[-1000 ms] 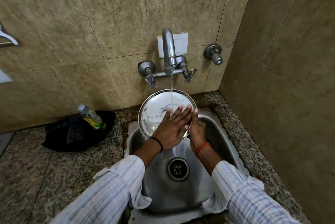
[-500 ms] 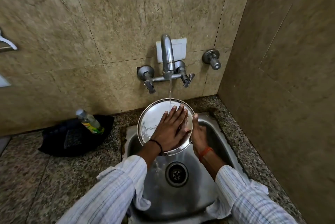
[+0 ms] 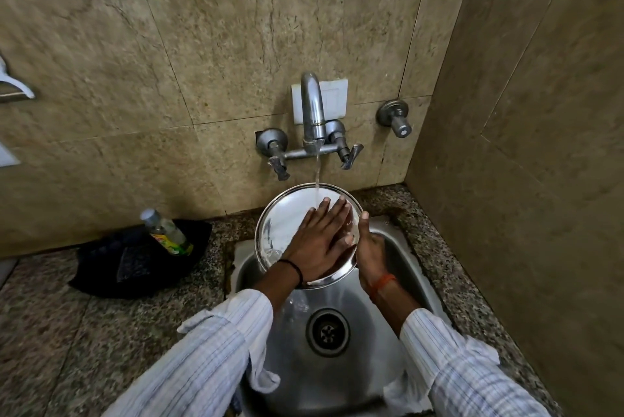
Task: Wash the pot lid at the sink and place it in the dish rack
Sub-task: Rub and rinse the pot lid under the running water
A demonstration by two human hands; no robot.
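A round steel pot lid (image 3: 280, 221) is held tilted over the steel sink (image 3: 358, 379), its inner face toward me. Water runs from the wall tap (image 3: 312, 113) onto the lid's upper part. My left hand (image 3: 319, 241) lies flat on the lid's face, fingers spread and pointing up toward the stream. My right hand (image 3: 369, 248) grips the lid's right rim from behind, thumb at the edge. No dish rack is in view.
A black cloth (image 3: 135, 261) with a small clear bottle (image 3: 167, 232) lies on the granite counter (image 3: 67, 332) left of the sink. A second valve (image 3: 395, 119) sticks out of the wall at right. A side wall (image 3: 523, 180) closes the right side. The drain (image 3: 327, 332) is open.
My left hand has slid across the lid's face, down and slightly left. The lid stays under the running water; the view has tilted so the sink sits lower.
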